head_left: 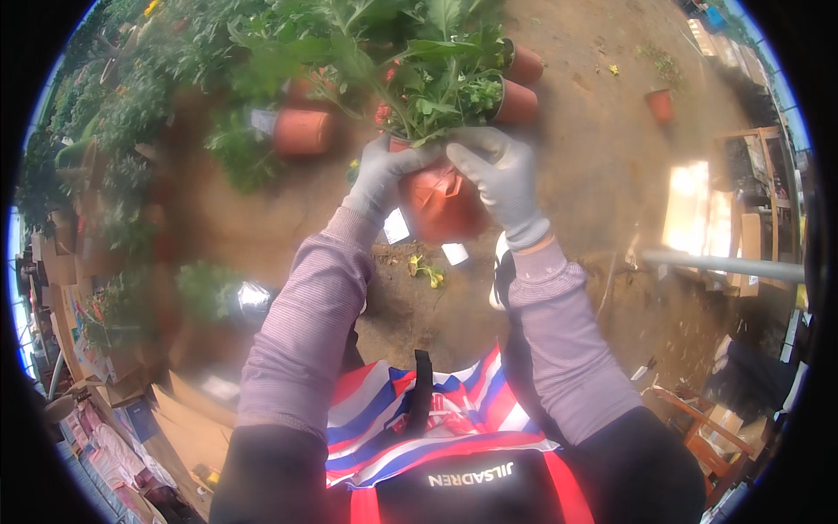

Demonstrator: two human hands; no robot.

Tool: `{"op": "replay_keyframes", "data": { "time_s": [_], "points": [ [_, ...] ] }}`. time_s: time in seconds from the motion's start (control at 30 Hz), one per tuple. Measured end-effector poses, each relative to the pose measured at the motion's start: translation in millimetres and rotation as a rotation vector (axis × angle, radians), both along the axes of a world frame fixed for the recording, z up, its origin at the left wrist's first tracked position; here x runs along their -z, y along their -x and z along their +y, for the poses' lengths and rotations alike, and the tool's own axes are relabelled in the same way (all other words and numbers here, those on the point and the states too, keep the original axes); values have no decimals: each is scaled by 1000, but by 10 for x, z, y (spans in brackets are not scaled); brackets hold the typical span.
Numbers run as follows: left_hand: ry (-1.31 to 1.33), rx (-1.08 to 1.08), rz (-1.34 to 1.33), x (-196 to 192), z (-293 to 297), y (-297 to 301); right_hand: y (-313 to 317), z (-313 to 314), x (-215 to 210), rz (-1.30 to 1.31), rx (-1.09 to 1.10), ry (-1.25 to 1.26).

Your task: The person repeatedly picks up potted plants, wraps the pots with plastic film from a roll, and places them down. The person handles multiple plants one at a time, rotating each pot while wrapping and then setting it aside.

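Both hands hold one terracotta-coloured plastic pot (441, 205) in front of the body, above the bare soil ground (594, 166). The left hand (381, 175), in a grey glove, is closed on the pot's left rim and wall. The right hand (499, 179), also gloved, wraps the right rim with the fingers lying over the top edge. The pot wall looks dented inward between the two grips. A leafy plant (436, 79) with small red flowers rises from the pot.

Step in hand, as judged: the pot is being squeezed or steadied at the rim. Any further handling calls for even pressure on both sides, since the thin wall deforms readily and the stems sit just beside the fingertips.

Clearances: more potted plants (305, 131) stand close ahead and to the left, and two further pots (517, 103) just beyond the right hand. A lone small pot (661, 105) stands well apart to the right. Open soil lies directly below and to the right. A grey metal bar (724, 265) crosses the right side.
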State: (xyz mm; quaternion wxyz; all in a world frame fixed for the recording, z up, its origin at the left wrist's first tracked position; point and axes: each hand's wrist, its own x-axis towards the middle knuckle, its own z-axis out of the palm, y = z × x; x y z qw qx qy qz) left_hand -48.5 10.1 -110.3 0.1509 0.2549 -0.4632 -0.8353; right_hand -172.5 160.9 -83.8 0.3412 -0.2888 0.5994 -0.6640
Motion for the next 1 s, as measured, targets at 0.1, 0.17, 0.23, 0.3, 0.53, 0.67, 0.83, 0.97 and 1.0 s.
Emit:
{"op": "replay_keyframes", "data": {
  "time_s": [0.1,0.17,0.23,0.3,0.53,0.67,0.83,0.97,1.0],
  "points": [
    [-90,57,7,113,-124,-57,93,69,-22,-101,-144,76],
    [-160,96,107,155,-141,-92,138,78,-29,-82,-112,32],
    [-241,131,165,162,-120,-109,157,73,-18,-49,-61,8],
    [-195,155,149,138,-76,-102,149,72,6,-1,-6,9],
    [-54,214,193,-4,70,-8,152,167,118,-250,-99,-33],
    [-2,206,21,-121,128,-77,157,228,276,-473,-232,48],
    [0,293,25,-348,156,-158,151,228,367,-395,-177,-49],
    [75,172,-48,-423,193,-193,70,70,122,-418,-182,-79],
    [29,118,-57,-410,199,-205,69,25,20,-532,-168,-34]
  ]
}}
